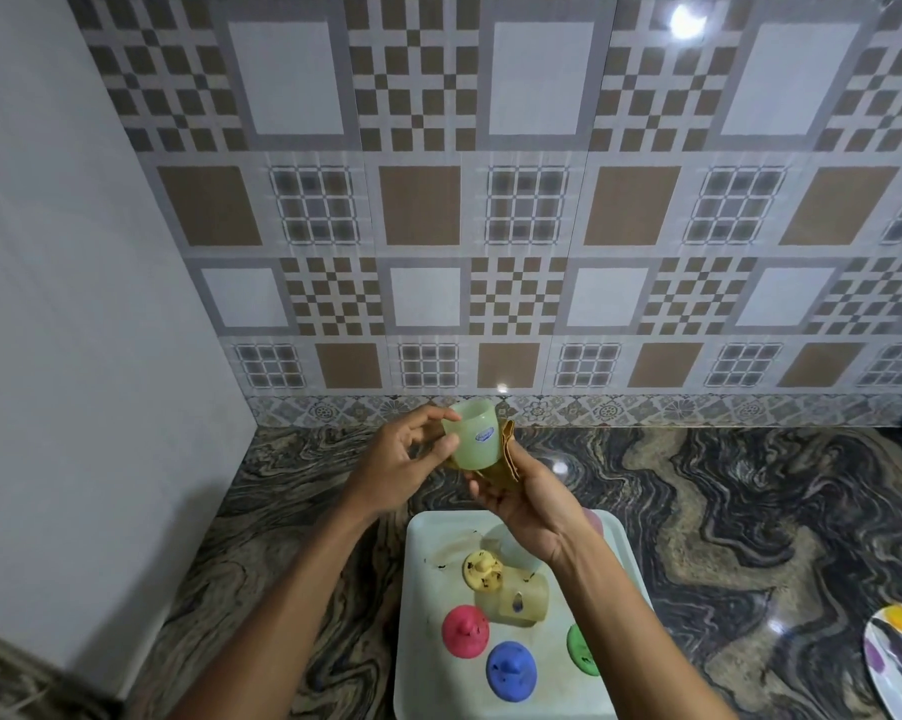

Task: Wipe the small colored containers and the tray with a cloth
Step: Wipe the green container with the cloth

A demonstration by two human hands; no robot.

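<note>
Surface: dark marbled stone counter (698, 511), backed by a patterned tile wall (490, 226); plain white wall (49, 304) on the left.

Tray (423, 615), one, pale, at the counter's near edge.

Containers, two: a pale green container (472, 433) held above the tray's far edge, pinched by the left hand (402, 459); a yellow container (521, 597) lying mid-tray.

Cloth (506, 454), one, gripped by the right hand (532, 506) against the green container.

Lids, four: yellow lid (482, 569), pink lid (464, 630), blue lid (511, 670), and green lid (581, 649), partly hidden by the right forearm.

Plate (901, 662), one, at the counter's right edge.
</note>
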